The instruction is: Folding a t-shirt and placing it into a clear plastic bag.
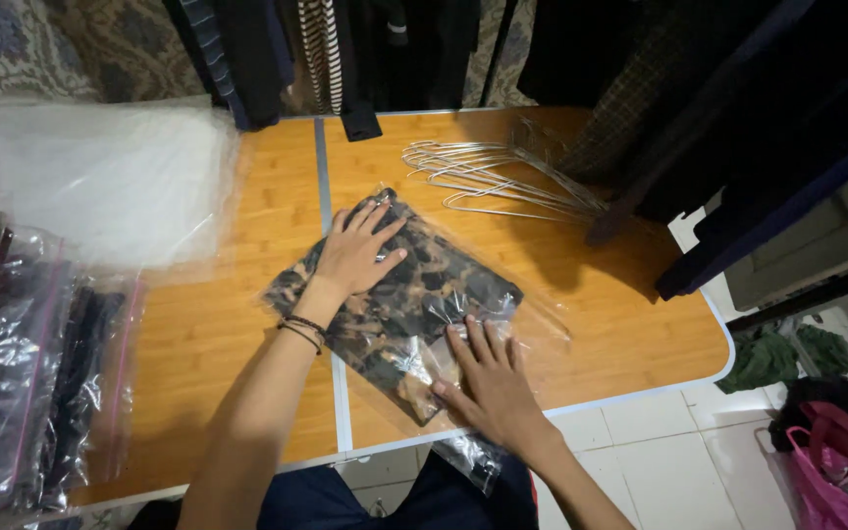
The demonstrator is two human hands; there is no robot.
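- The place looks like a small clothing stockroom or a home-run garment packing corner, not a shop floor.
- Dark garments point(345, 49) hang in a close row along the far edge, with more dark clothes point(738, 108) hanging at the right.
- A folding wooden tabletop point(247, 236) with a pale metal rim serves as the work surface.
- A bunch of bare wire hangers point(503, 182) lies on it.
- Bagged, folded clothes in clear zip bags point(31, 373) are stacked at the left, beside a pile of empty clear bags point(100, 177).
- A folded camouflage garment in a clear bag point(404, 294) lies at the centre.
- White floor tiles point(660, 451) and a patterned wall covering point(22, 44) suggest a domestic room.
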